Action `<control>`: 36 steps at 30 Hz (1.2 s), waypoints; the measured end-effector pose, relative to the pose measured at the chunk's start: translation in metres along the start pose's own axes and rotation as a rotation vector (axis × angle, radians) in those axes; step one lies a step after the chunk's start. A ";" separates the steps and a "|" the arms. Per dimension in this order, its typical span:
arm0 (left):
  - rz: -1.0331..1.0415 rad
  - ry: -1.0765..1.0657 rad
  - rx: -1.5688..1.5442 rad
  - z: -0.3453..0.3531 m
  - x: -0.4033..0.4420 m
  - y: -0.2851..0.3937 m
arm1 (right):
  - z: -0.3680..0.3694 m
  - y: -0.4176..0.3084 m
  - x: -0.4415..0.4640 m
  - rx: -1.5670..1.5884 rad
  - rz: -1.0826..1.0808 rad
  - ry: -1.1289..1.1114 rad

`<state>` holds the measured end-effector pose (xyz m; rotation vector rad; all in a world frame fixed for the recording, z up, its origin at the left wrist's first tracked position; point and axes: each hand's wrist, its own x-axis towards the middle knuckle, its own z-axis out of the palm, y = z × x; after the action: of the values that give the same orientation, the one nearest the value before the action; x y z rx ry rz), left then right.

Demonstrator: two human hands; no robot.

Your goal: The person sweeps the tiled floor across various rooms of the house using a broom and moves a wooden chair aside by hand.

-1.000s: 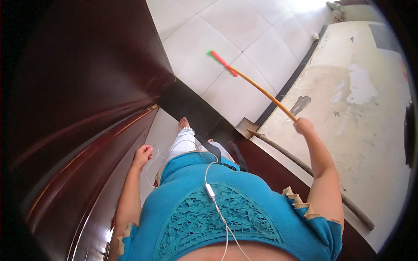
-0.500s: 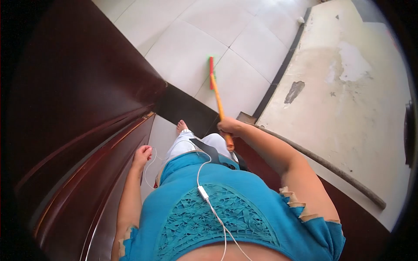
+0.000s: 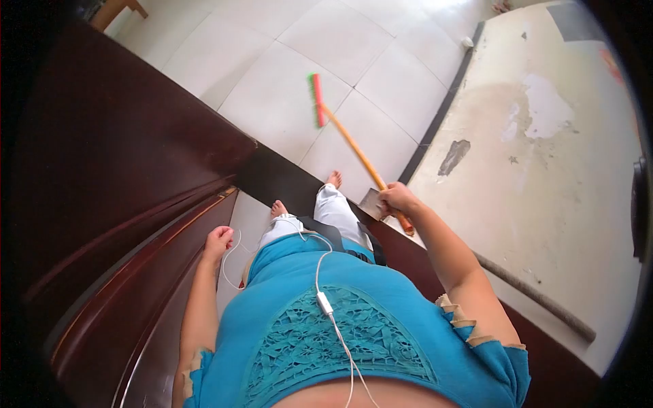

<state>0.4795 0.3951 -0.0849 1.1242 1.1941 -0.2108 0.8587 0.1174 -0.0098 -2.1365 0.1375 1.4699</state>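
My right hand (image 3: 398,197) is closed around the orange handle (image 3: 357,149) of a broom, with the handle's end sticking out below the fist. The broom's head (image 3: 317,102) is red with green bristles, out over the white floor tiles ahead of me; its bristles look slightly blurred. My left hand (image 3: 219,240) hangs by my left side, fingers curled in, with nothing visible in them. A thin white cable (image 3: 224,262) loops close beside it. Behind my right hand shows a flat grey metal piece (image 3: 371,202).
Dark red wooden panels (image 3: 136,136) stand on my left. A black strip (image 3: 279,173) crosses the floor at my bare feet. To the right is a pale wall (image 3: 517,177) with peeling paint, and a long round pole (image 3: 537,296) slants along it. A wooden furniture leg (image 3: 119,12) shows at upper left.
My right hand has swung out to the right, still gripping the broom, and its head has shifted up and left. My right foot has come forward into view. The left hand barely moved.
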 end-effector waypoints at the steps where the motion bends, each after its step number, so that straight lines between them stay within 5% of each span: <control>1: -0.004 0.006 0.002 0.002 0.004 0.002 | -0.021 0.010 0.026 -0.116 -0.029 0.032; 4: -0.020 0.039 0.021 0.020 0.009 0.015 | -0.080 -0.009 0.062 -0.331 -0.043 0.263; 9: -0.078 0.111 0.087 0.057 0.025 0.051 | -0.158 -0.045 0.175 -0.551 0.022 0.288; 12: -0.142 0.127 0.165 0.098 0.024 0.089 | -0.165 -0.045 0.216 -1.622 -0.225 -0.112; 14: -0.142 0.140 0.134 0.123 0.029 0.119 | -0.149 -0.024 0.188 -0.946 0.004 0.055; 16: -0.130 0.150 0.117 0.147 0.036 0.151 | -0.143 -0.012 0.147 -1.043 -0.153 -0.063; 17: -0.118 0.135 0.124 0.155 0.041 0.162 | -0.139 0.009 0.152 -0.816 -0.013 -0.086; 21: -0.061 0.098 0.158 0.185 0.063 0.207 | -0.157 -0.022 0.125 -0.693 -0.205 -0.187; 24: -0.022 0.096 0.143 0.192 0.080 0.228 | -0.195 -0.049 0.127 -0.359 -0.034 -0.213; 29: -0.035 0.131 0.144 0.186 0.106 0.239 | -0.265 -0.076 0.162 -0.115 -0.008 0.119; 36: -0.127 0.197 0.139 0.172 0.156 0.259 | -0.375 -0.178 0.283 0.207 0.122 0.083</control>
<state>0.8228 0.4496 -0.0730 1.2118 1.4460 -0.2895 1.3529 0.1483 -0.0982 -2.0507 0.4384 1.3685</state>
